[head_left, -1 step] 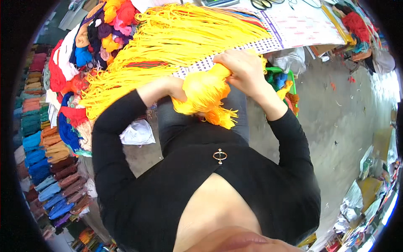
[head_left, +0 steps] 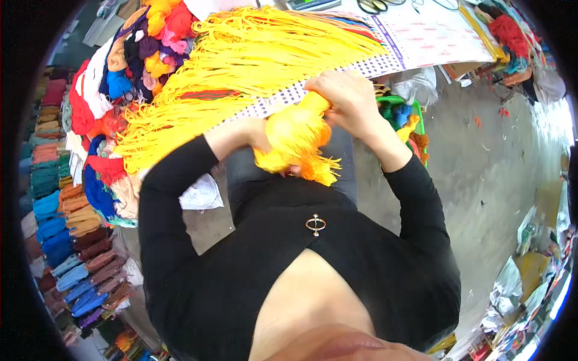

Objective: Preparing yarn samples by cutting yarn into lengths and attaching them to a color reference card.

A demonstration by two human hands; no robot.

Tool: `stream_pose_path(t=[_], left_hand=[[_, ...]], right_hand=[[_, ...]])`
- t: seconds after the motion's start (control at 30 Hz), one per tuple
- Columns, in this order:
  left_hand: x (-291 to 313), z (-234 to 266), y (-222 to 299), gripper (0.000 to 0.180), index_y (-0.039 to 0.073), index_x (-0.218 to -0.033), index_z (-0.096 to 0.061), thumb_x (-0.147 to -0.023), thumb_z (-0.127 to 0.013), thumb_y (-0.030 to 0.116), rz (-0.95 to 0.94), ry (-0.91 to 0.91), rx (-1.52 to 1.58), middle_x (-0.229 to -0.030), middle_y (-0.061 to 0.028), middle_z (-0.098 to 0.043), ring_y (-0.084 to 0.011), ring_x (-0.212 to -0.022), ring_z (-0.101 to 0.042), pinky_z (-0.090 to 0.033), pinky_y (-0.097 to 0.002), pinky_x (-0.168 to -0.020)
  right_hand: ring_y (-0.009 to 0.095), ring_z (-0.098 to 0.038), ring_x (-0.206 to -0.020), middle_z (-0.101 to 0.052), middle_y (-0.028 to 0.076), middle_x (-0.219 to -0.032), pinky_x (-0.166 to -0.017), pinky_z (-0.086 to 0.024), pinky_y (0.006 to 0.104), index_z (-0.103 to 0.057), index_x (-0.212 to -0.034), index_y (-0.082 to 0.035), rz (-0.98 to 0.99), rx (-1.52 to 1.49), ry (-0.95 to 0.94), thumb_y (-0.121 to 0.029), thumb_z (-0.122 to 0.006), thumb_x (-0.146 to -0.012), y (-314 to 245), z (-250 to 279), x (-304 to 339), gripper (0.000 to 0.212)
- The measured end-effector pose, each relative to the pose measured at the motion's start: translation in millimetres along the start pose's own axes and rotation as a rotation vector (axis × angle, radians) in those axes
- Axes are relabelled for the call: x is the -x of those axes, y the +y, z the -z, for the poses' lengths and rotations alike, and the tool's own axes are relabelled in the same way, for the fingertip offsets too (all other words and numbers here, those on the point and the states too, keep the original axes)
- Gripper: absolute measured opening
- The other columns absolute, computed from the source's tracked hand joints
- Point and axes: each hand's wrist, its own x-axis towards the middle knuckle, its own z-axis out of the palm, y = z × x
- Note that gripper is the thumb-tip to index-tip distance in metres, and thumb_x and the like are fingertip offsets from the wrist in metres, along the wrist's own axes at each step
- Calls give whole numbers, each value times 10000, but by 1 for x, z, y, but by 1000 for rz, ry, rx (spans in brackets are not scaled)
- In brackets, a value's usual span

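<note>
A thick bundle of yellow-orange yarn [head_left: 295, 132] is held between my hands over my lap, its cut ends fanning out at the lower right. My left hand [head_left: 260, 137] wraps the bundle from the left, most of its fingers hidden under the strands. At the upper right end of the bundle, my right hand [head_left: 346, 99] is closed on the yarn with bent fingers. Long yellow strands [head_left: 241, 57] lie spread over the table just beyond my hands, with a few red and green strands among them.
A white dotted sheet [head_left: 385, 65] edges the table. Heaps of coloured yarn [head_left: 120, 84] lie at the left, above rows of sorted skeins [head_left: 57, 240]. A green crate [head_left: 420, 117] with yarn stands right of my knees. Scissors [head_left: 373, 6] lie at the back.
My left hand and forearm have shifted slightly to the right, bunching the yarn closer. Less yellow yarn shows beyond my right hand, which has stayed nearly in place.
</note>
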Motion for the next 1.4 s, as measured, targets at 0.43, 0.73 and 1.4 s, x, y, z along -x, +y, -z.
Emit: stream_pose_path(t=[0.43,0.73,1.4], left_hand=[[-31,-42,34,289,9,-1027,-581,-799,-662,167,-625,714,-508,-1048,-90,-613,-182,-911,-609,-477,-302,-809],[-5,-77,74,207,58,-774,-601,-605,-713,95,-885,1004,-1387,-947,-64,-590,-246,-649,-606,-498,-295,-565],[-126,-54,71,380,20,-937,-518,-594,-666,86,-1170,832,-796,-1161,-164,-469,-303,-1034,-501,-441,-345,-819]], right_hand=[[273,-630,-792,-630,100,-818,-687,-484,327,-577,-960,-119,-524,-87,28,-179,-629,-785,60,-15,47,193],[243,-618,-803,-624,75,-864,-667,-463,321,-522,-1057,-126,-823,-101,-74,-167,-635,-772,97,-20,115,309],[149,-501,-1070,-510,64,-1175,-907,-412,291,-388,-1257,11,-988,-954,415,-194,-778,-598,-11,38,167,793]])
